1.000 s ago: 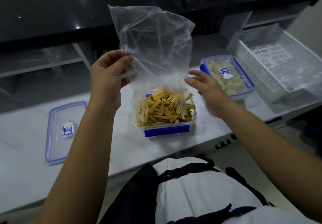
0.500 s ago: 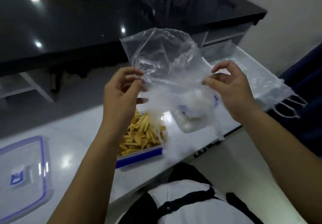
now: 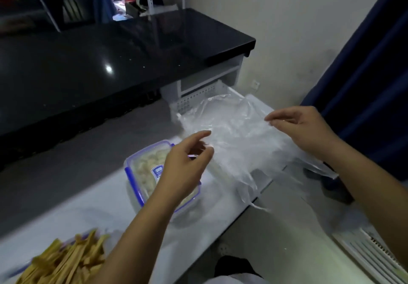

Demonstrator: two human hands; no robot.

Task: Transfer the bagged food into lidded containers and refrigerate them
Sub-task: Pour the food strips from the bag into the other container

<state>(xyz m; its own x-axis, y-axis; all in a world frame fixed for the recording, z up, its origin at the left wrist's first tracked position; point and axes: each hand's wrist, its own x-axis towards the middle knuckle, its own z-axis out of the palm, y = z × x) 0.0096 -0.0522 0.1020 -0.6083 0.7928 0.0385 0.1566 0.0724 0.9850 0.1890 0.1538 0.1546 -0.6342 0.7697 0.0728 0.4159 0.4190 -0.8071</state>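
Note:
An empty clear plastic bag (image 3: 238, 138) lies spread over the right end of the white counter (image 3: 198, 228) and over a white perforated basket (image 3: 198, 98). My right hand (image 3: 302, 129) pinches the bag's far right edge between thumb and fingers. Just left of the bag hovers my left hand (image 3: 185, 164), fingers apart, holding nothing. Under that hand sits a lidded, blue-clipped container (image 3: 141, 173) of pale food pieces. At the bottom left, an uncovered container of yellow food sticks (image 3: 66, 259) is blurred.
A glossy black countertop (image 3: 110, 63) runs above and behind the white counter. A dark blue curtain (image 3: 364, 74) hangs at the right by the wall. More clear plastic trails off the counter's right edge toward the floor.
My view swung right. Both hands carried the emptied bag from above the yellow sticks' container over to the basket and lowered it. My left hand let go of it.

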